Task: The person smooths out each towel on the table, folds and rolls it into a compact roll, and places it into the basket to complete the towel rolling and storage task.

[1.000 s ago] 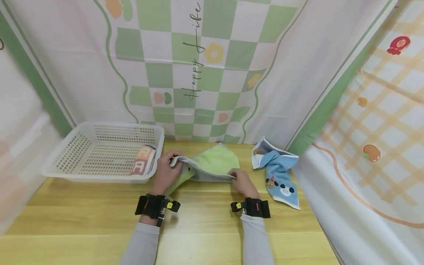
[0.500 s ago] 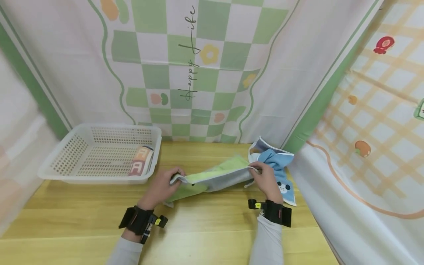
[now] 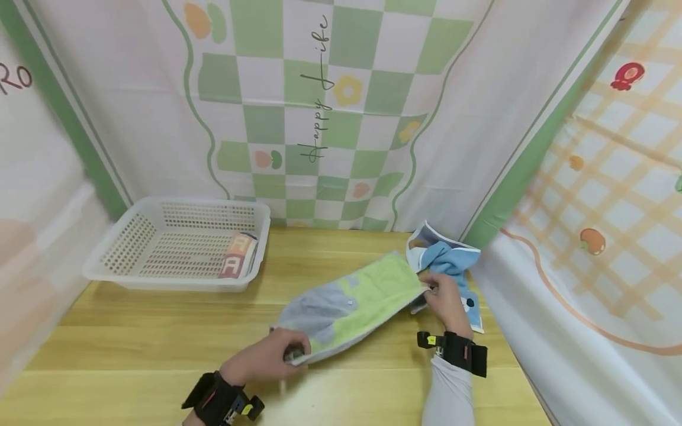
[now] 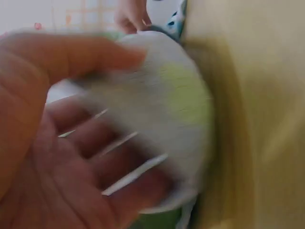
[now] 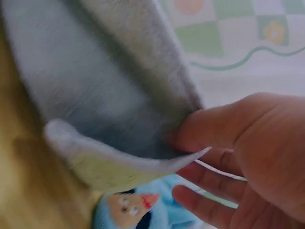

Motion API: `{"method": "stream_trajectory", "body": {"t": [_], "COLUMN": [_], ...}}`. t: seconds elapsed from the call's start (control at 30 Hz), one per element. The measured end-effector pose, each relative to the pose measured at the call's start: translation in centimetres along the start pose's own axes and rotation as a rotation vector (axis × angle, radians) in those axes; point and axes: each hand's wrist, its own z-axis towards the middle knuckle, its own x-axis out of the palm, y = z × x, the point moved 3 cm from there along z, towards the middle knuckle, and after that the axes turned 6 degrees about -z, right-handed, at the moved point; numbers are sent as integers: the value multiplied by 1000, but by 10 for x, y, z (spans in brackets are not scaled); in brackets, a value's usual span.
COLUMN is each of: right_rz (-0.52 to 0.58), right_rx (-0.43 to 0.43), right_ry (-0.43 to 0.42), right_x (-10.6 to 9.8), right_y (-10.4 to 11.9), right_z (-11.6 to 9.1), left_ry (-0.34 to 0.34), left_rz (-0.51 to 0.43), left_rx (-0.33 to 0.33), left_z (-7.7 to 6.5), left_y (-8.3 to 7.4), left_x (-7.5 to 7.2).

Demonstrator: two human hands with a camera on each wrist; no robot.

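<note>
A green and grey towel (image 3: 367,296) is stretched slantwise between both hands, just over the wooden table. Its near left corner is pinched by my left hand (image 3: 269,355); in the left wrist view the thumb lies over the blurred cloth and the fingers are beneath. My right hand (image 3: 446,302) pinches the towel's right end between thumb and fingers, as the right wrist view also shows. Behind that hand lies a crumpled blue towel (image 3: 450,257) with animal faces, partly covered by the hand and the green towel.
A white plastic basket (image 3: 176,281) stands at the back left of the table (image 3: 160,337). Inside it, by the right wall, is a folded orange and maroon cloth (image 3: 238,255) with letters. Printed curtains (image 3: 341,136) hang behind and on both sides.
The towel has gone from bunched up to spread out, its grey and green face now turned upward. My left hand has come nearer and down; my right hand has moved rightward.
</note>
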Motion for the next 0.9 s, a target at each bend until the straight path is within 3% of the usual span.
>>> {"method": "stream_trajectory", "body": {"t": [0.07,0.13,0.2,0.27,0.33,0.4,0.47,0.57,0.7,0.8,0.9], "right_rz": [-15,-44,-68,-97,-95,-82,-57,-8,27,25,11], "right_rx": [33,51,65,59,46,35,17,-4,-70,-115,-147], "right_ry": [35,65,94,95,75,42,-3,-54,-90,-106,-139], "right_x": [3,5,8,9,8,6,3,1,3,5,3], "right_y": [-7,-13,-19,-23,-23,-19,-12,0,14,18,17], "right_z": [-1,-5,-8,-11,-12,-11,-10,-10,-14,-18,-24], "left_ry": [58,58,-6,-129,-252,-326,-356,-331,-323,-366,-470], "left_rz": [-59,-83,-60,39,137,234,298,372,380,368,408], "left_rx": [-17,-19,-36,-57,-114,-177,-198,-180,-155,-167,-179], "left_z": [-3,-4,-3,0,4,8,14,22,29,31,33], "left_y": [1,1,0,3,8,17,26,33,32,29,25], "left_x": [5,3,-5,-16,-25,-30,-30,-29,-32,-40,-52]}}
